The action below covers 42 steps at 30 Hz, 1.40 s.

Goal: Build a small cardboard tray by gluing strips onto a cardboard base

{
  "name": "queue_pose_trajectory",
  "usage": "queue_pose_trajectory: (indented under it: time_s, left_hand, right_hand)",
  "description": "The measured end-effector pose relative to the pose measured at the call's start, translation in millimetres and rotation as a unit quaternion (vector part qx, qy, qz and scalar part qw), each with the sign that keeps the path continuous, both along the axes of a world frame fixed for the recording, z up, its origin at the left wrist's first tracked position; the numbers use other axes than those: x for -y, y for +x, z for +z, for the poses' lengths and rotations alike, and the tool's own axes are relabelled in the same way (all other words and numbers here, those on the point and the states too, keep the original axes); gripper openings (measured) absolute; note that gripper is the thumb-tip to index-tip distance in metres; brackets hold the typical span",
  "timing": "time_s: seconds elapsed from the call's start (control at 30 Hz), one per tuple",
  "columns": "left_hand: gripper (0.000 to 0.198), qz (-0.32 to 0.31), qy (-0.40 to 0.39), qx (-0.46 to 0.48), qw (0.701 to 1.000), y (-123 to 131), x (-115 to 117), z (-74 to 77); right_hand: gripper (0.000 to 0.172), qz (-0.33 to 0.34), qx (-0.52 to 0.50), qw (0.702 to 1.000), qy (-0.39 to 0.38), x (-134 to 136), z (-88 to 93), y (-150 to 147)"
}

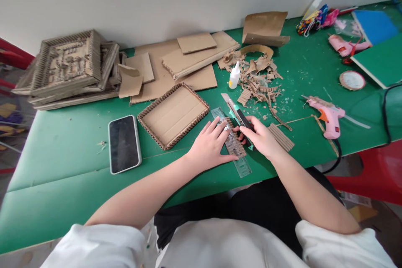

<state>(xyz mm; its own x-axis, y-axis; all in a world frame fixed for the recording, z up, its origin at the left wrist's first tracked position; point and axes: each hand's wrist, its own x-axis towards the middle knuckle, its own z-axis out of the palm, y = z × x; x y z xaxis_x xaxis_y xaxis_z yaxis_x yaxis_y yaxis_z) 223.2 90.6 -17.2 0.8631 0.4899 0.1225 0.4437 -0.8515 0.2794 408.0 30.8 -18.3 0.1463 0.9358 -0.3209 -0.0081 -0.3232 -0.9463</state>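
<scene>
My left hand (212,143) lies flat with its fingers spread, pressing on a clear ruler (244,168) and a small piece of corrugated cardboard (236,144). In my right hand (258,136) is a black and teal utility knife (239,114), gripped with its blade extended and pointing away from me. The knife is just right of the ruler; its blade tip does not touch the cardboard piece. Just left of the ruler lies a shallow cardboard tray (172,118) with a corrugated rim. A strip of corrugated cardboard (281,137) rests right of my right hand.
Cardboard scraps (262,79) and a white glue bottle (234,76) are beyond my hands. A pink glue gun (328,115) with its cord is at right, a phone (124,144) at left. Cardboard sheets (188,65) and stacked cardboard frames (67,65) line the back.
</scene>
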Motion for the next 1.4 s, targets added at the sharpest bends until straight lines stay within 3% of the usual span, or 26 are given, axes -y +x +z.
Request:
queue_pose_trajectory:
  time_s: [0.33, 0.7, 0.87, 0.97, 1.07, 1.2, 1.4]
  left_hand:
    - [0.08, -0.004, 0.002, -0.003, 1.0, -0.8, 0.4, 0.2]
    - [0.079, -0.011, 0.021, 0.015, 1.0, -1.8, -0.5, -3.4]
    - [0.078, -0.01, 0.004, 0.015, 1.0, -2.4, -0.8, -2.6]
    - [0.079, -0.01, -0.001, 0.016, 1.0, -2.4, -1.0, -3.0]
    - [0.08, -0.013, -0.001, 0.017, 1.0, -2.5, -1.4, -4.5]
    - [0.08, -0.01, 0.0, 0.025, 1.0, -2.5, -1.5, -5.7]
    - [0.079, -0.005, 0.006, 0.035, 0.999, -2.1, -0.7, -7.1]
  right_hand:
    - [0.034, -0.084, -0.04, 0.996, 0.013, 7.2, 20.3, 7.8]
    - [0.032, -0.048, -0.013, 0.998, -0.035, 11.9, 11.9, -0.3]
    - [0.039, -0.165, 0.042, 0.985, 0.004, 37.7, 23.2, 8.0]
    - [0.044, -0.208, 0.111, 0.972, -0.014, 62.4, 28.9, 15.0]
    - [0.055, -0.154, 0.184, 0.969, -0.058, 77.4, 32.4, 14.5]
    - [0.056, -0.037, 0.248, 0.964, -0.086, 72.6, 39.9, -3.1]
    - [0.052, -0.029, 0.281, 0.958, -0.055, 52.7, 40.0, -28.2]
